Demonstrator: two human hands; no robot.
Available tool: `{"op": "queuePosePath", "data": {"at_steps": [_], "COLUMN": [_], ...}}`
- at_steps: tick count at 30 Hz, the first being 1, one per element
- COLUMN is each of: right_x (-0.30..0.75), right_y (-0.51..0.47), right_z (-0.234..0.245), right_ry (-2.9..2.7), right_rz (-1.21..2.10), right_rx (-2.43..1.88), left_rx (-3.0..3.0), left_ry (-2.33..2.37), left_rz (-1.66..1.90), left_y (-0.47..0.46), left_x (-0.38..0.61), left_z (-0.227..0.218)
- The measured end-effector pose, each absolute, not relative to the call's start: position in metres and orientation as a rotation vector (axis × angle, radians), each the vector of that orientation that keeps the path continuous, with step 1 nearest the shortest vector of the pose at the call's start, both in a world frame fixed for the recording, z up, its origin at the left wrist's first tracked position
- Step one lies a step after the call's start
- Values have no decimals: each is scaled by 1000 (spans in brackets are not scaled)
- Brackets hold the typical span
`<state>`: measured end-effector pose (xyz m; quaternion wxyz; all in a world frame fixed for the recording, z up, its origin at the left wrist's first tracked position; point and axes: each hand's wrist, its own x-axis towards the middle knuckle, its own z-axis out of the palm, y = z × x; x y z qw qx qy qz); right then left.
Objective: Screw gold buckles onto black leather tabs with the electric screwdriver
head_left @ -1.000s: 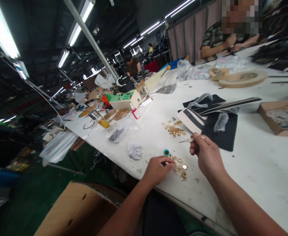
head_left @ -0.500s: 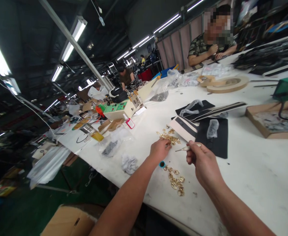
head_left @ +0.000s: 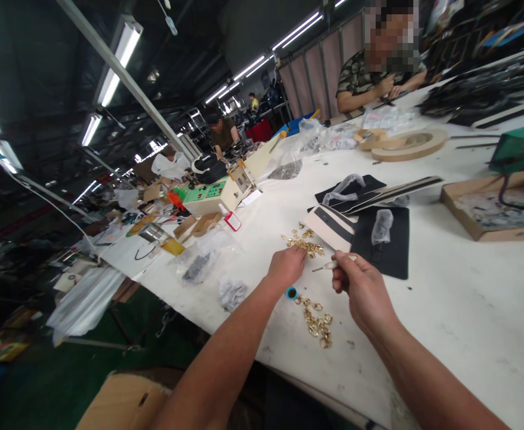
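My left hand (head_left: 286,267) reaches over the white table (head_left: 468,310) with its fingers curled down at the near edge of a far pile of gold metal rings (head_left: 304,242); what it pinches is hidden. My right hand (head_left: 364,289) is closed on a thin white-handled tool (head_left: 333,263) whose metal tip points left toward the left hand. A second pile of gold rings (head_left: 316,319) lies close to me, beside a small blue cap (head_left: 291,292).
Black and cream leather pieces (head_left: 381,239) with plastic bags lie right of the rings. A cardboard tray (head_left: 490,209), tape rolls (head_left: 407,143), a green-panelled machine (head_left: 206,194) and a crumpled tissue (head_left: 231,292) stand around. A person in camouflage (head_left: 369,71) works at the far end. A cardboard box (head_left: 123,400) sits below.
My left hand left the near pile of rings and moved forward to the far pile. The right hand kept the tool, drifting slightly left as my view shifted.
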<state>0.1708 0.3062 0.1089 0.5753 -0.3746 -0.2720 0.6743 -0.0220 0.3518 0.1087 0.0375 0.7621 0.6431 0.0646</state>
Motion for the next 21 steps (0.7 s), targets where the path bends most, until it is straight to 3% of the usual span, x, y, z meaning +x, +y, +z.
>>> {"op": "queuePosePath", "data": {"at_steps": [11, 21], "right_x": [167, 141], "right_y": [291, 285], "right_z": [113, 83], "right_ry": [-1137, -1876], "right_rz": [1544, 1104], "right_rx": [-1020, -1157], "left_rx": [1712, 1042], "left_ry": [1997, 1780], "left_rz": [898, 1308], "left_y": [313, 212], "left_x": [-53, -50], "left_z": [109, 88]}}
